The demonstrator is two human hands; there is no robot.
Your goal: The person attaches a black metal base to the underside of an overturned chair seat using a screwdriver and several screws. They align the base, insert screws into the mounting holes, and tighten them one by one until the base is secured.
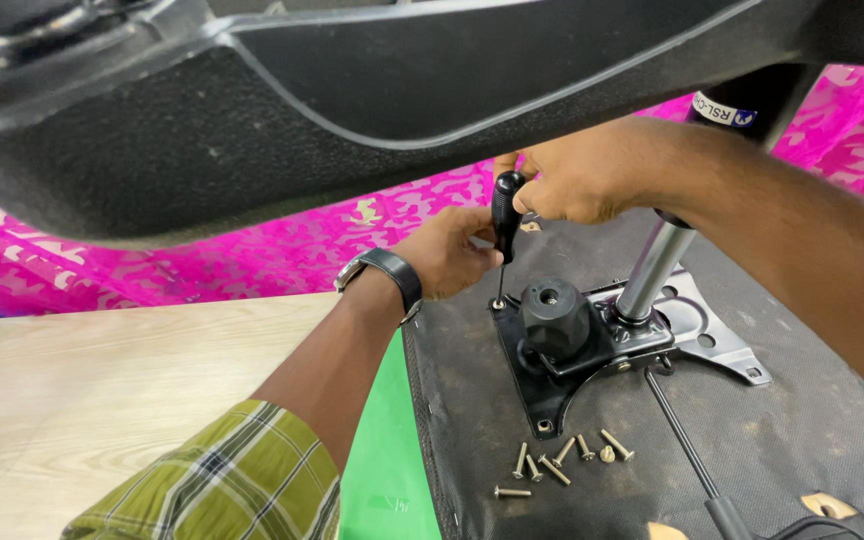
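- The right hand [577, 185] is closed around the black handle of a screwdriver [505, 215], held upright so its tip bears straight down on a screw at the far left corner of the black mounting plate [552, 385].
- The left hand [452, 250], with a wristwatch [384, 275] on that arm, curls its fingers against the shaft low down, apparently to keep the tip centred.
- The plate lies flat on the upturned seat underside [772, 450], with a black knob [554, 315] and a silver gas cylinder [652, 270] rising from it.
- Loose screws [557, 465] lie bunched just near of the plate, within easy reach.
- A wooden desk [102, 400] sits to the left.
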